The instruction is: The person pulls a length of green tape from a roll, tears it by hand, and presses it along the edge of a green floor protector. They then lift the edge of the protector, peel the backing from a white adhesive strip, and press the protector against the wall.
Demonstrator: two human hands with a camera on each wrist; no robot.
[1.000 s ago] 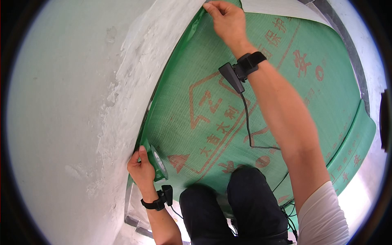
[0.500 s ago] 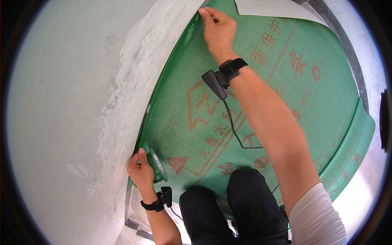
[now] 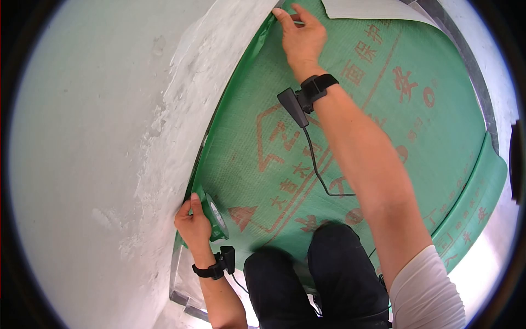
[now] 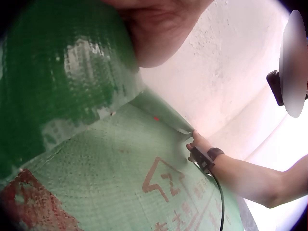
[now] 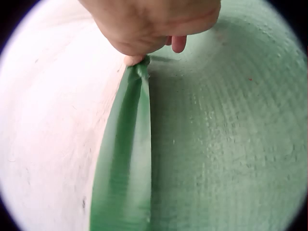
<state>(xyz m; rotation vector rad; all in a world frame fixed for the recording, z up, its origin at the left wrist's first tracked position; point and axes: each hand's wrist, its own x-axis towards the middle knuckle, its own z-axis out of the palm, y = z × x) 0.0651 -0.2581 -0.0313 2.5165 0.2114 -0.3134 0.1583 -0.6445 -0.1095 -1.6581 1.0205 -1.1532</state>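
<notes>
Low by the wall, my left hand (image 3: 194,226) grips a roll of green tape (image 3: 218,219). The roll looms large at the left of the left wrist view. From it a strip of green tape (image 5: 122,159) runs along the foot of the wall to my right hand (image 3: 304,43). There my right thumb presses the bunched far end of the strip against the wall's foot, the index finger spread apart from it. Beneath lies a green protective sheet (image 3: 350,126) printed with red characters and a house outline.
A pale wall (image 3: 98,137) with peeling plaster rises along the left. At the top right the sheet's edge folds back to its white underside (image 3: 378,9). A rolled sheet edge (image 3: 466,219) lies right. My knees (image 3: 339,257) are over the near part; a black cable (image 3: 313,164) hangs from my right wrist.
My right hand stays at the far end of the strip; its thumb and index finger, together a second ago, are now apart. The left hand with the roll has hardly moved.
</notes>
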